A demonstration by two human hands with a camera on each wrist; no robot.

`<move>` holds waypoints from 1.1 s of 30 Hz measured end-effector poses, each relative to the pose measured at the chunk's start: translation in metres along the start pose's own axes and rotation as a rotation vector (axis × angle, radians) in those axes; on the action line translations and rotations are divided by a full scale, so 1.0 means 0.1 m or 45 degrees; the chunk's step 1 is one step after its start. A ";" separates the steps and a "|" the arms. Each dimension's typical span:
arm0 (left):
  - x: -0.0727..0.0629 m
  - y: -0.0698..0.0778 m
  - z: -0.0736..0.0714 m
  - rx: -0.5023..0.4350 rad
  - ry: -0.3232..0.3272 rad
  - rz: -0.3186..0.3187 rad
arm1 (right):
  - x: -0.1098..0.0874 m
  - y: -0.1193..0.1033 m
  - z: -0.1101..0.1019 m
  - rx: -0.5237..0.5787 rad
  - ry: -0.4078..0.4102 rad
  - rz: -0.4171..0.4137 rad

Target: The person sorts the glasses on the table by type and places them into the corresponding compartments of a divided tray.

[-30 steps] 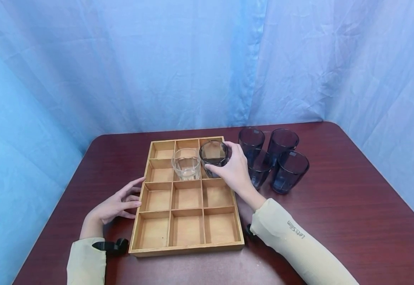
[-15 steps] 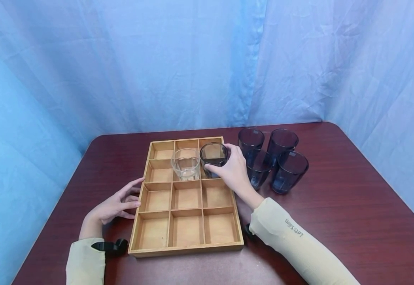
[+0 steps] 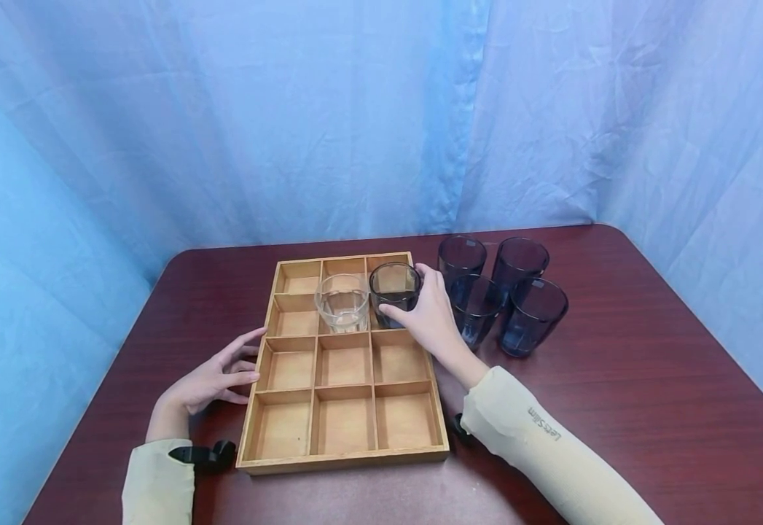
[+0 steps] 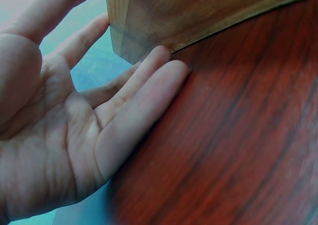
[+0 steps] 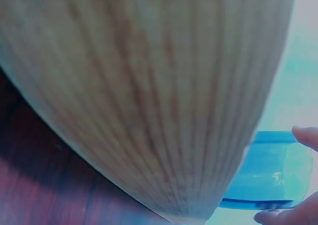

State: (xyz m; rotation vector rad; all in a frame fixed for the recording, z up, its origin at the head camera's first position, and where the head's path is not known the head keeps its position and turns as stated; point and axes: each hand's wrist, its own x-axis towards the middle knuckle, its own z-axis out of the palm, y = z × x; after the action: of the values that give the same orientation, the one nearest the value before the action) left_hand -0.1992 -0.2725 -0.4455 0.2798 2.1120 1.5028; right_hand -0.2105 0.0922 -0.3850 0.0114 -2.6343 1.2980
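A wooden box (image 3: 345, 463) with a grid of compartments lies on the table. In its second row from the back, a clear glass tumbler (image 3: 343, 302) stands in the middle compartment. Beside that, at the right column, is a dark tinted glass tumbler (image 3: 394, 297). My right hand (image 3: 435, 313) holds this dark tumbler near its rim, thumb at the front and fingers on the far right side. In the right wrist view the tumbler (image 5: 266, 170) looks blue between thumb and finger. My left hand (image 3: 213, 375), fingers extended and slightly bent, touches the box's left side with its fingertips (image 4: 171, 73).
Several dark blue tumblers (image 3: 533, 317) stand close together right of the box, just behind my right wrist. The dark red table (image 3: 630, 364) ends at a light blue curtain (image 3: 329, 131) at the back and sides. A wooden wall (image 5: 139, 96) fills much of the right wrist view.
The dark tumbler has sunk very slightly with my right hand around it since a second ago. My left hand stays at the box's side.
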 end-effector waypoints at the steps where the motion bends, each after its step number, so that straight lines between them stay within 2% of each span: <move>1: 0.00 0.00 0.00 0.001 0.000 -0.001 | -0.01 0.00 -0.01 -0.006 0.000 -0.006; 6: 0.00 0.00 -0.01 0.014 0.006 -0.001 | -0.05 -0.02 -0.05 0.022 -0.005 -0.018; 16: -0.02 -0.01 -0.01 0.016 0.001 -0.004 | -0.20 -0.05 -0.18 0.173 -0.079 -0.060; 24: -0.02 0.00 -0.02 0.003 -0.025 0.005 | -0.32 -0.11 -0.31 0.281 -0.062 -0.137; 33: 0.00 -0.03 -0.02 0.012 -0.021 -0.005 | -0.40 -0.15 -0.43 0.318 -0.043 -0.186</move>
State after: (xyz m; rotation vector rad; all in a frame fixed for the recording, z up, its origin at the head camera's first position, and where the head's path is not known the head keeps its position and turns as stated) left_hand -0.2001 -0.2756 -0.4479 0.2902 2.1058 1.4838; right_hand -0.1620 0.1132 -0.3555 0.2605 -2.4276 1.5758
